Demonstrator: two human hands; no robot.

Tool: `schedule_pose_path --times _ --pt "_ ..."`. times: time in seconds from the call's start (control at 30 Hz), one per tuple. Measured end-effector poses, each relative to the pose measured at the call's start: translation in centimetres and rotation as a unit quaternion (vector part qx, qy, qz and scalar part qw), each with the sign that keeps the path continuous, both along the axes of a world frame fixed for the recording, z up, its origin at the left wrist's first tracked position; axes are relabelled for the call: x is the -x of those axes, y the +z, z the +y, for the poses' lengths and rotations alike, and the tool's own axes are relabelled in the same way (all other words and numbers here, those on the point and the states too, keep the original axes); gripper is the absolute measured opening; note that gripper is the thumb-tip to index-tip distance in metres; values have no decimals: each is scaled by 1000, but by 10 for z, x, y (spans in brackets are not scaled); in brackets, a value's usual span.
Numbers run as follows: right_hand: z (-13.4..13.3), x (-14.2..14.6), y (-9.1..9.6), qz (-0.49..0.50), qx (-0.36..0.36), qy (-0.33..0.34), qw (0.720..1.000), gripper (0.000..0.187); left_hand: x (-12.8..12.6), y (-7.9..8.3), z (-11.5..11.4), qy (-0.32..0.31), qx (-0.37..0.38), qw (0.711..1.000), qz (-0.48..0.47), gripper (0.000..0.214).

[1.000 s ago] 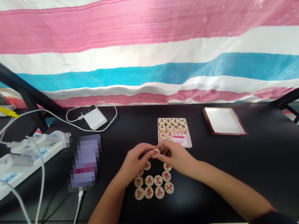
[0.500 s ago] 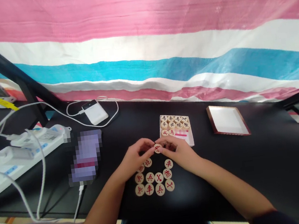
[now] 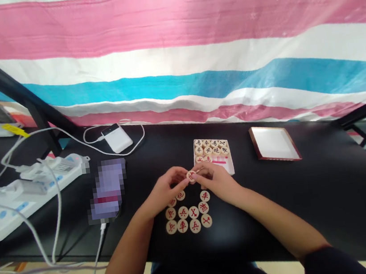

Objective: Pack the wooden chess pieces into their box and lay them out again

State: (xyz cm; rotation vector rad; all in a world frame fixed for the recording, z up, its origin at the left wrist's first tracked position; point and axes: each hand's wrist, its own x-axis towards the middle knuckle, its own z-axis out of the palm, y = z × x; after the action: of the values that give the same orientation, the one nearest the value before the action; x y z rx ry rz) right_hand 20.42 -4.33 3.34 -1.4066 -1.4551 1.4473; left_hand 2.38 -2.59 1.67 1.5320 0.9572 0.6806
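Between my left hand (image 3: 168, 188) and my right hand (image 3: 218, 182) is a round Chinese chess piece (image 3: 191, 176) with a red character. The thumb and fingertips of both hands pinch its edges, face toward me. Below them, several red-lettered Chinese chess pieces (image 3: 183, 212) lie face up on the black table in rough rows. My left fingers partly cover one at the upper left. Just beyond my right hand stands a white open box (image 3: 230, 166) holding black-lettered pieces (image 3: 216, 150) in rows and a pair of red-lettered ones; my right hand hides part of its near edge.
A box lid (image 3: 274, 143) lies inside-up at the right. On the left are a phone (image 3: 110, 187) with a charging cable, a white power bank (image 3: 117, 139) and a power strip (image 3: 46, 186) with looping cables. A striped plastic sheet (image 3: 172, 57) hangs behind the table (image 3: 329, 198).
The held piece has turned slightly between my fingertips, its character now at another angle. The camera view has shifted a little; the pieces on the table stay in their arrangement.
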Motion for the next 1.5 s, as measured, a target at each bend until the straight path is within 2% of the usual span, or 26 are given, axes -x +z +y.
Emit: schedule_pose_path --times 0.1,0.17,0.3,0.43,0.6,0.7,0.87,1.07,1.17,1.27,1.37,1.5 --pt "-1 1 0 -24 -22 10 999 22 2 -2 1 5 -11 1000 -4 24" --pt "-2 2 0 -67 -63 17 996 21 2 -3 1 5 -14 1000 -4 24" --pt "-4 3 -4 -135 -166 21 977 32 2 -2 0 -3 -10 1000 -6 25" --pt "-5 2 -5 -163 -212 39 963 25 1 -1 0 -5 1 1000 3 25" --pt "6 -20 7 -245 -168 -52 953 23 4 -3 2 19 0 999 28 25" --pt "15 -39 13 -350 -132 -90 923 20 6 -5 3 22 -2 999 35 24" --pt "22 -45 12 -474 -89 -86 872 17 5 -6 4 11 1 999 46 23" --pt "23 -37 5 -505 -74 -71 857 18 6 -2 4 15 -17 997 74 23" --pt "23 -38 2 -514 -76 -74 851 19 13 -2 6 8 -54 991 124 24" --pt "23 -38 0 -525 -83 -75 844 17 20 -3 7 -46 -117 977 175 24" --pt "24 -38 -4 -527 -87 -80 842 15 23 -4 6 -111 -147 964 193 23" --pt "25 -37 -7 -510 -83 -94 851 19 22 -7 4 -123 -162 956 211 17"
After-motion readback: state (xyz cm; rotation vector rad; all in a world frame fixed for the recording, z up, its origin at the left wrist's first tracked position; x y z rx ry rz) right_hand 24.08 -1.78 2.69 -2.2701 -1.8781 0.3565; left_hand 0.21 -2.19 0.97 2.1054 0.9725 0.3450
